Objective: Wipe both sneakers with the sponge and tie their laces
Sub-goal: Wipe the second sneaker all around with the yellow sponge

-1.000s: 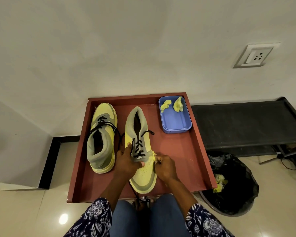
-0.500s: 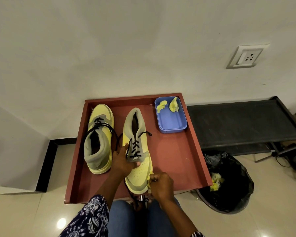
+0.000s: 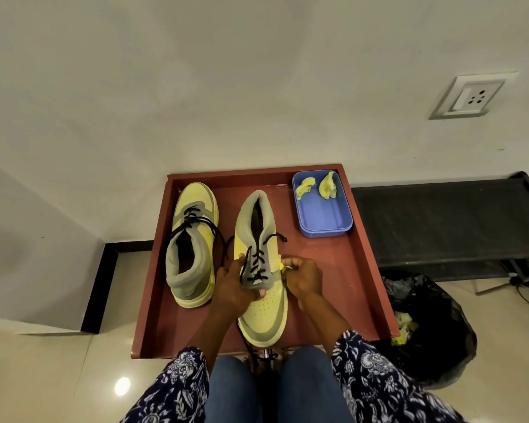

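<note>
On the red tray (image 3: 358,270), our left hand (image 3: 232,288) grips the right sneaker (image 3: 261,270) while our right hand (image 3: 303,277) pinches the yellow sponge (image 3: 283,267) against its side; wiping underway, laces (image 3: 257,264) apparently next.

Single head-worn wide-angle view, aimed forward and steeply down. Looks from above the lap onto a red tray (image 3: 361,270) close below, near edge just beyond the knees (image 3: 235,389). Frames both forearms entering from the bottom edge, left hand (image 3: 232,288) and right hand (image 3: 303,279) near centre, at arm's reach. Takes in a pale wall across the upper half, with a wall socket (image 3: 471,96) at upper right. Covers glossy floor (image 3: 43,377) at lower left, a dark bench (image 3: 446,221) and a black bin bag (image 3: 434,337) at right. Shows wide-angle bending of straight edges toward the borders. No second view for overlap.
</note>
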Demonstrator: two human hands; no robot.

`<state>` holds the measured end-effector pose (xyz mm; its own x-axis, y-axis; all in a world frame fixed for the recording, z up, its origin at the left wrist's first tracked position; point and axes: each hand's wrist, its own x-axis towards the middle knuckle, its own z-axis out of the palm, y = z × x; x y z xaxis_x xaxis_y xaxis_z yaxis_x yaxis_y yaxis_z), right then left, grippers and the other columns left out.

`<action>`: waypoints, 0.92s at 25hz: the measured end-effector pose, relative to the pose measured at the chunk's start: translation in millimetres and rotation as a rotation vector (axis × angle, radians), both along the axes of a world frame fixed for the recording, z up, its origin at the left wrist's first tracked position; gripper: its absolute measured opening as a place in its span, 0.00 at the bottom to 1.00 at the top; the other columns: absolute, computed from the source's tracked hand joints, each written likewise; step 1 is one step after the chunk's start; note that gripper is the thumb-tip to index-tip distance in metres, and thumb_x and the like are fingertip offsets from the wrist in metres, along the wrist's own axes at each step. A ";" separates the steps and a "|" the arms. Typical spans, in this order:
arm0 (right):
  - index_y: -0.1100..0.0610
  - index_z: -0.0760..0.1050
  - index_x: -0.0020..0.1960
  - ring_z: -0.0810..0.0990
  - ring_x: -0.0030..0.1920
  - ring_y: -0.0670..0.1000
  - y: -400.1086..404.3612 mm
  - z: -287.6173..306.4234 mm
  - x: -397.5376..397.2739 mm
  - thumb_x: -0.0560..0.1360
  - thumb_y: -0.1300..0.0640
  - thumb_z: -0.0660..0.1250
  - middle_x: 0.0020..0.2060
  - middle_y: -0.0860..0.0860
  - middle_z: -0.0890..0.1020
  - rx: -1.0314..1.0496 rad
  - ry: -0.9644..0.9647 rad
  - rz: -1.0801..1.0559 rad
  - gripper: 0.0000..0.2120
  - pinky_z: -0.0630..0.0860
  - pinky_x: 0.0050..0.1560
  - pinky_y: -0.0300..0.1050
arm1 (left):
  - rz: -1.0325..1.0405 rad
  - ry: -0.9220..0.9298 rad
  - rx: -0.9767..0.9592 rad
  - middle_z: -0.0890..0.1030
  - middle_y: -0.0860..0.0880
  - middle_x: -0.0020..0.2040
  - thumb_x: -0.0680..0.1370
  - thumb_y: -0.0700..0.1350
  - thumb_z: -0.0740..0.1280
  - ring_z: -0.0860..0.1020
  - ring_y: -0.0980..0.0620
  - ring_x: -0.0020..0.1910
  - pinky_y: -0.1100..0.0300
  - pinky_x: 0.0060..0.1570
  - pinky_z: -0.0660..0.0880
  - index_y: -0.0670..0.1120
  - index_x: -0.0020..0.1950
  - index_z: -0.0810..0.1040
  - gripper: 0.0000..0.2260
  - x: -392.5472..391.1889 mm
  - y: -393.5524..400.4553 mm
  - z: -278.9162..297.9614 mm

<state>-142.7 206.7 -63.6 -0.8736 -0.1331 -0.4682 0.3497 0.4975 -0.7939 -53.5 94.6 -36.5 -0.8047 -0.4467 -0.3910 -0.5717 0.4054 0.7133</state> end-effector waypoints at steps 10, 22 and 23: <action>0.64 0.80 0.54 0.80 0.56 0.55 17.4 5.4 45.3 0.70 0.74 0.62 0.55 0.58 0.81 0.138 0.463 0.262 0.16 0.65 0.58 0.26 | 0.039 0.006 0.041 0.66 0.40 0.62 0.68 0.42 0.76 0.67 0.44 0.64 0.65 0.53 0.63 0.47 0.74 0.58 0.40 0.4 -1.3 -3.8; 0.63 0.81 0.52 0.79 0.56 0.51 4.1 5.4 13.7 0.73 0.69 0.60 0.51 0.55 0.83 0.116 0.184 0.077 0.13 0.73 0.55 0.38 | 0.039 0.016 0.064 0.65 0.41 0.61 0.68 0.41 0.75 0.67 0.45 0.64 0.64 0.57 0.63 0.47 0.74 0.57 0.40 0.7 -0.6 -1.3; 0.63 0.80 0.55 0.78 0.56 0.50 4.5 6.7 16.5 0.73 0.70 0.61 0.52 0.55 0.83 0.114 0.223 0.103 0.14 0.71 0.55 0.35 | 0.042 0.022 0.068 0.65 0.43 0.59 0.68 0.41 0.75 0.67 0.45 0.63 0.65 0.56 0.63 0.47 0.74 0.57 0.40 0.7 -0.6 -1.3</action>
